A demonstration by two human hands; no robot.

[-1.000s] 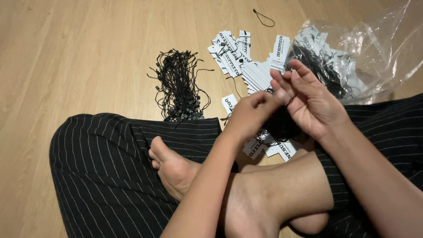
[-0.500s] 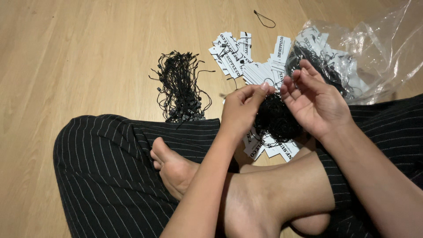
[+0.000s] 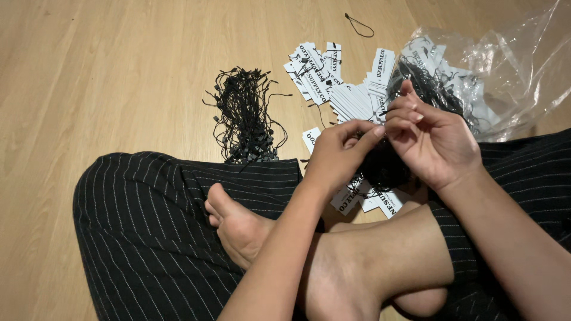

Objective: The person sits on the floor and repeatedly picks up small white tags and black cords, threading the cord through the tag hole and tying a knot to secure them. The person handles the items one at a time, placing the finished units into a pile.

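Above the crossed bare feet (image 3: 279, 238), the left hand (image 3: 339, 156) and right hand (image 3: 433, 142) meet fingertip to fingertip, both pinching a bundle of black string loops (image 3: 383, 169). Wrists are bent inward, fingers curled. White paper tags (image 3: 351, 98) lie on the wooden floor (image 3: 107, 77) just beyond the bundle; a loose string pile (image 3: 244, 116) lies left of the tags.

A tangled wad of thin black string loops (image 3: 383, 169) is held up just above the lap, pinched between the fingertips from both sides. It's bunched into a dark, messy clump with a few loose strands sticking out. Right under it, a few white paper tags (image 3: 380, 202) are fanned out flat, partly covered.
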